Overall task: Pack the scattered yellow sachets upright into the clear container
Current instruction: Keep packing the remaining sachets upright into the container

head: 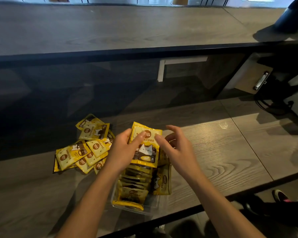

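Note:
A clear container (151,209) stands near the front edge of the wooden table, holding several yellow sachets (136,181) packed upright in a row. My left hand (126,148) grips a small stack of yellow sachets (145,148) with a cat picture, held above the far end of the container, thumb on its front. My right hand (175,146) hovers just right of that stack with fingers loosely spread, its fingertip near the stack's edge and holding nothing. A loose pile of yellow sachets (83,148) lies flat on the table to the left.
A raised counter ledge (127,50) with a dark glass front runs across behind the work surface. A clipboard (253,78) and black cables (272,103) sit at the far right. A shoe (280,195) shows below the table's front edge.

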### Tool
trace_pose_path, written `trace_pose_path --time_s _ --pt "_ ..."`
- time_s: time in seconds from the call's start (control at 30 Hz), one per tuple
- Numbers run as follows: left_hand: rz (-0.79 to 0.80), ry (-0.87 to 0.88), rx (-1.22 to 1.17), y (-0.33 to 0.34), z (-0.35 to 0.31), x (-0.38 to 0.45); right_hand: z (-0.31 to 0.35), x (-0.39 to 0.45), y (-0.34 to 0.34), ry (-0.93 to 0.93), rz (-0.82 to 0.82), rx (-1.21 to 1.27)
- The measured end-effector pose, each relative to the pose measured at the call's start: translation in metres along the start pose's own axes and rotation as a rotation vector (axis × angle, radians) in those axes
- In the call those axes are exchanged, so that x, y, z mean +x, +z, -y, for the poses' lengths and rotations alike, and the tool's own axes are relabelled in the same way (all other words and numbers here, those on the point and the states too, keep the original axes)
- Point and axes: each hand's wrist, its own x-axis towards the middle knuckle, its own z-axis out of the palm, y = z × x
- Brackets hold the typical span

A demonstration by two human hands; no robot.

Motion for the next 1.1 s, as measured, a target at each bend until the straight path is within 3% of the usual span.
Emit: trace_pose_path --time_s 0.1,0.4,0.7,0.83,1.1 --pt "0.044 0.0 0.031 0.002 -0.001 -0.001 0.006 0.007 -0.001 0.008 0.097 0.039" --pt "0.021 -0.023 -0.086 0.002 0.002 -0.008 0.003 -0.005 -0.004 0.044 -0.006 0.172" --pt "-0.19 -0.056 -0.064 -0.014 0.0 -0.011 -0.001 -0.03 -0.03 0.086 -0.172 0.413" --pt "-0.259 -0.046 -0.028 -0.02 0.002 -0.012 -0.01 -0.051 -0.032 -0.069 -0.148 0.04" --pt "-0.241 -0.028 0.034 -0.01 0.006 -0.02 -0.022 -0.074 0.01 -0.395 0.006 -0.795"
